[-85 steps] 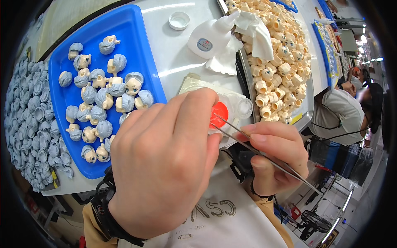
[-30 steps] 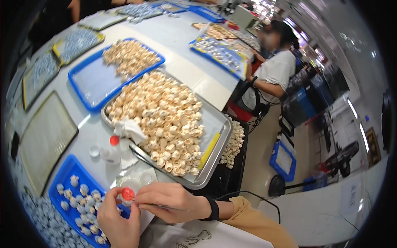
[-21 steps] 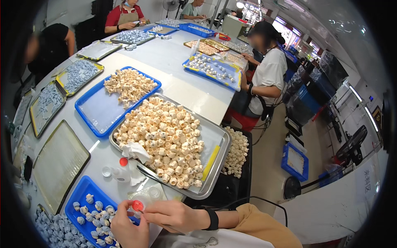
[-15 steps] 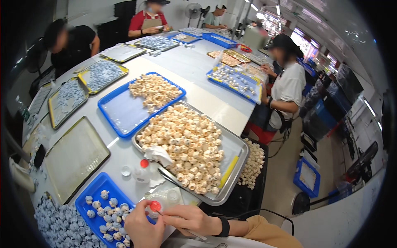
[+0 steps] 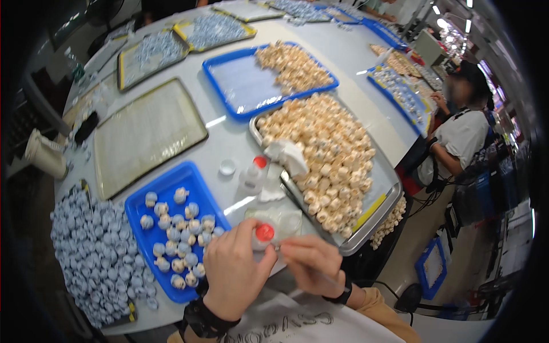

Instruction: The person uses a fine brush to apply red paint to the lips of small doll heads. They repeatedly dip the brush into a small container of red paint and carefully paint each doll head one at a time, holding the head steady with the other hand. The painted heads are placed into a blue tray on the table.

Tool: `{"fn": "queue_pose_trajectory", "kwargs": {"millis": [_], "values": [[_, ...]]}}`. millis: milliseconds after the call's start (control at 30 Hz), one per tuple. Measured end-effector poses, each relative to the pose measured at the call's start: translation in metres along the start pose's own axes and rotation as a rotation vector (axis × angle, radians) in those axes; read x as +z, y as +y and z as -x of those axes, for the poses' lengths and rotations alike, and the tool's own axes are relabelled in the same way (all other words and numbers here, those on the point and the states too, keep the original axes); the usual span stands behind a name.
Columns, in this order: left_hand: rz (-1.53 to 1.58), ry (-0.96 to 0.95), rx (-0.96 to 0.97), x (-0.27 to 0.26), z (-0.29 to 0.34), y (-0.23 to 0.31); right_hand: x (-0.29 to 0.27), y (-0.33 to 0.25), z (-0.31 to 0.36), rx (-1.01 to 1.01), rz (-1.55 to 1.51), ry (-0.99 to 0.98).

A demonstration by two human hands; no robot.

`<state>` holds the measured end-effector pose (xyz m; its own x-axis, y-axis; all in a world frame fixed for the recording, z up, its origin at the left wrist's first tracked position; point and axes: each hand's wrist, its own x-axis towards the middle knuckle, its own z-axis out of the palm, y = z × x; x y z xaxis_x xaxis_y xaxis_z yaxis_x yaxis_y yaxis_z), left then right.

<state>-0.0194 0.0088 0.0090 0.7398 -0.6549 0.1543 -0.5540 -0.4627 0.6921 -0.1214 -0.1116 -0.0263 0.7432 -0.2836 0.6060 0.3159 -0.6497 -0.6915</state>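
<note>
Currently, the left hand (image 5: 233, 271) has its fingers and thumb closed around a small red-topped container (image 5: 265, 232) at the near side of the bench (image 5: 233, 199), between a blue tray (image 5: 200, 184) of doll heads (image 5: 184, 250) and a metal tray (image 5: 382, 178). Beside it, the right hand (image 5: 311, 262) pinches a thin metal tool (image 5: 277, 247), mostly hidden.

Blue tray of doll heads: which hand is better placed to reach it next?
Left, probably: the left hand is nearer the blue tray; the right hand sits farther off, to the right.
</note>
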Motion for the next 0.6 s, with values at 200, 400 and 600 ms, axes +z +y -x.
{"fn": "queue_pose_trajectory", "kwargs": {"millis": [200,400,600], "values": [[-0.012,-0.008,0.0,-0.002,0.002,-0.003,-0.012,-0.009,-0.01,0.142,-0.011,-0.068],[-0.024,0.008,0.012,0.003,0.003,-0.005,-0.009,-0.003,-0.005,0.014,0.028,-0.117],[-0.024,-0.017,-0.01,0.003,0.002,-0.004,-0.006,0.004,0.004,-0.081,0.042,-0.129]]}}
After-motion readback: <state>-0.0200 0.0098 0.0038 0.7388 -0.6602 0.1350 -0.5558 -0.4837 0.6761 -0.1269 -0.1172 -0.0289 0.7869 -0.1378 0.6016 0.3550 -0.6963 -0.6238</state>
